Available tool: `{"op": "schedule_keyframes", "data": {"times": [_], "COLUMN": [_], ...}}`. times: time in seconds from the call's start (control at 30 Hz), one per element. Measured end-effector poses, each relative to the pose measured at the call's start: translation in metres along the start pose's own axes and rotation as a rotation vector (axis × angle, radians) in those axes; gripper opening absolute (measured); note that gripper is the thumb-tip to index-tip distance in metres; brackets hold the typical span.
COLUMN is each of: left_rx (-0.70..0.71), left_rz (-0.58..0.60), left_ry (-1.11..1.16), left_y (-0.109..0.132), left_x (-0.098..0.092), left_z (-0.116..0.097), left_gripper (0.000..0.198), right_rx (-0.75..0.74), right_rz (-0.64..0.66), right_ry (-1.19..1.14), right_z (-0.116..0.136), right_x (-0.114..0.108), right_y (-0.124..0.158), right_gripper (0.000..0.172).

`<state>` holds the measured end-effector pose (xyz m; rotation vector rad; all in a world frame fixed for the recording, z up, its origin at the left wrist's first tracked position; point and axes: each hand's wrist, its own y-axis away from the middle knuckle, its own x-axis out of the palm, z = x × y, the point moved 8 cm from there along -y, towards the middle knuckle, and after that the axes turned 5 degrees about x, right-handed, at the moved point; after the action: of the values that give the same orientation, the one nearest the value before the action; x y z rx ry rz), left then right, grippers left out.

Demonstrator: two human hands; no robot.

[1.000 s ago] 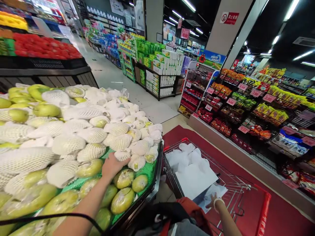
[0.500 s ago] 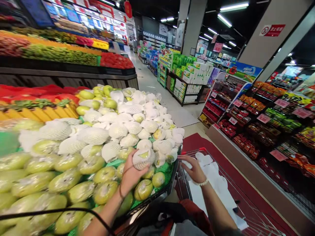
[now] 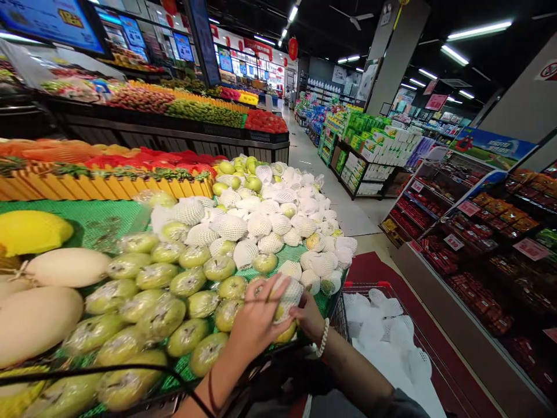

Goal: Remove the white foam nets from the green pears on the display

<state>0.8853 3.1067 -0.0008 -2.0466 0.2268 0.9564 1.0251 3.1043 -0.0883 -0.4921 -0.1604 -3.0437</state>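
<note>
Both hands are on one yellow-green fruit in a white foam net (image 3: 289,295), held just above the front right of the fruit display. Wrapped over its left and upper side are the fingers of my left hand (image 3: 257,307). My right hand (image 3: 310,316), with a beaded bracelet at the wrist, grips its right side with thumb and fingers. Behind lies a heap of similar foam-netted fruit (image 3: 261,223). To the left are rows of yellow-green fruit in clear film (image 3: 187,281) on green netting (image 3: 98,217).
A wire shopping cart (image 3: 385,284) holding white foam nets (image 3: 383,325) stands at the right. Large pale melons (image 3: 39,316) lie at the far left. A yellow picket divider (image 3: 108,187) runs behind the display. Snack shelves (image 3: 474,238) line the right side. A black cable (image 3: 108,368) crosses the lower left.
My right hand has moved left from the cart's edge onto the foam-netted fruit. My left hand still holds it, now turned on its side. The view has swung left.
</note>
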Motion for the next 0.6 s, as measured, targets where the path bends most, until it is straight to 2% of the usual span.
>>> {"op": "schedule_keyframes", "data": {"times": [0.07,0.13,0.17,0.23,0.3,0.4,0.5,0.6], "left_rx": [0.120,0.163,0.136,0.008,-0.112,-0.234,-0.387,-0.551], "left_rz": [0.038,-0.052,-0.116,-0.186,-0.144,-0.083,-0.114,-0.148], "left_ry": [0.011,0.041,0.049,0.080,0.187,0.379,0.488,0.687], "left_y": [-0.007,-0.011,-0.011,-0.008,-0.002,0.008,0.015,0.023], "left_x": [0.000,-0.005,-0.006,0.001,0.021,0.049,0.059,0.069], "left_z": [-0.014,-0.018,-0.015,-0.003,0.005,0.005,0.006,0.016], "left_gripper": [0.065,0.058,0.056,0.057,0.066,0.078,0.092,0.097], "right_rx": [0.129,0.221,0.259,0.291,0.275,0.252,0.284,0.290], "right_rz": [-0.002,0.005,0.002,-0.055,-0.140,-0.206,-0.273,-0.332], "right_ry": [-0.341,-0.575,-0.663,-0.783,-0.838,-0.880,-0.896,-0.851], "right_z": [-0.024,-0.035,-0.036,-0.031,-0.022,-0.014,-0.021,-0.034], "right_x": [0.005,0.008,0.007,0.000,-0.012,-0.020,-0.023,-0.027], "right_y": [0.002,0.004,0.004,0.001,-0.003,-0.008,-0.009,-0.007], "right_gripper": [0.092,0.092,0.092,0.086,0.070,0.051,0.038,0.030]}}
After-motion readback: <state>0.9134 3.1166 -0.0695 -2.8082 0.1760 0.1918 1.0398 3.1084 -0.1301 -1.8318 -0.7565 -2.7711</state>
